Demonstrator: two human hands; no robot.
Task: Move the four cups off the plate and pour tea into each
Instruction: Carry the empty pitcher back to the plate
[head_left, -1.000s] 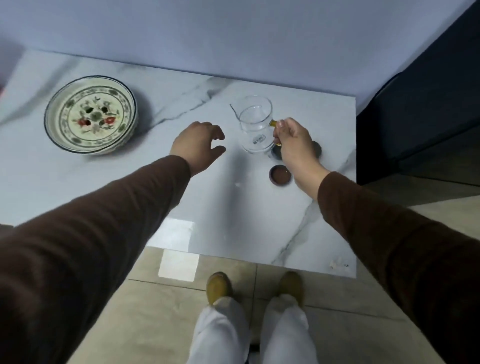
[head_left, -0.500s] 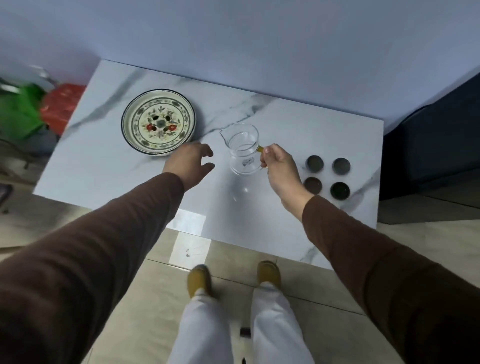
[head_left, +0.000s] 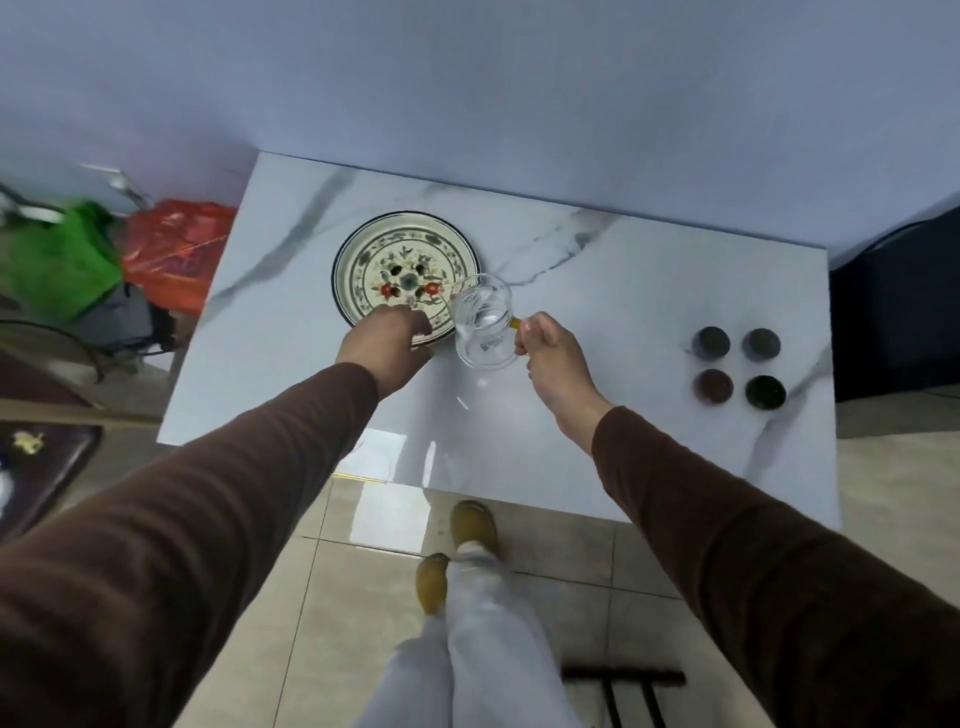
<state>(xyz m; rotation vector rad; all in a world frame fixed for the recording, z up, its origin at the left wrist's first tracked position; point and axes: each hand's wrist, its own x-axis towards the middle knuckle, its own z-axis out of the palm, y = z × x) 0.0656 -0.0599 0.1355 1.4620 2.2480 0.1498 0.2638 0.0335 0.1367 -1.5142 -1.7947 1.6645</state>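
Note:
A clear glass pitcher (head_left: 482, 326) hangs just above the marble table (head_left: 597, 415), held by its yellow handle in my right hand (head_left: 550, 358). It sits right beside the patterned plate (head_left: 395, 260), which holds no cups. My left hand (head_left: 387, 338) rests over the plate's near rim, fingers curled; whether it grips the rim is unclear. Several small dark cups stand in a square near the table's right edge: two at the back (head_left: 711, 343) (head_left: 761, 344) and two in front (head_left: 714, 386) (head_left: 765, 392).
A blue-grey wall runs behind the table. Green (head_left: 57, 260) and red bags (head_left: 179, 249) lie on the floor to the left. A dark cabinet (head_left: 893, 312) stands right of the table. My legs and yellow shoes (head_left: 470, 525) are below the table's near edge.
My right hand has carried the pitcher left, away from the cups and up to the plate. My left hand has moved onto the plate's near rim. The view has shifted.

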